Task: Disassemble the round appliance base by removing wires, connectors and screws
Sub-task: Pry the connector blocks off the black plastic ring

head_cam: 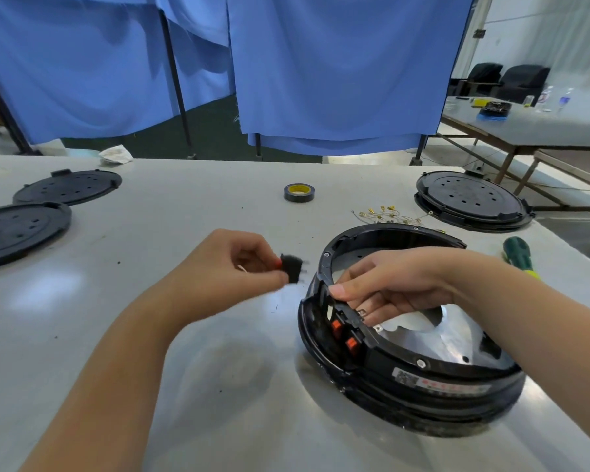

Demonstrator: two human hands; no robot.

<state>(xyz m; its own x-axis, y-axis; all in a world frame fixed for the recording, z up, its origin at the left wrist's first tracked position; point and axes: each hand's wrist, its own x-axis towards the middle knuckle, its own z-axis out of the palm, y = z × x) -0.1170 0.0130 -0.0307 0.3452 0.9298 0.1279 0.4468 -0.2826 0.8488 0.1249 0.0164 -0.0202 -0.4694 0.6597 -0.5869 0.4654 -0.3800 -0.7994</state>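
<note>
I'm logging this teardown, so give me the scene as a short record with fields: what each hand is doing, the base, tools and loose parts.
left hand: pinching a small black switch, blurred, clear of the base
right hand: gripping the base rim
base: open, two orange switches seated in its wall
screwdriver: green, on table right of base
tape: roll behind base
wires: loose pile with brass terminals
covers: two black discs, far left

Bright, even overhead light. Soft glare patches on the bench (218, 386), left and beside the base (413, 338); its metal plate (433, 338) reflects white. Shadows faint and diffuse under both arms. Motion blur on the left hand (239, 264) and the small black part (292, 267) it holds. Wide-angle bowing at the edges; background soft.
</note>
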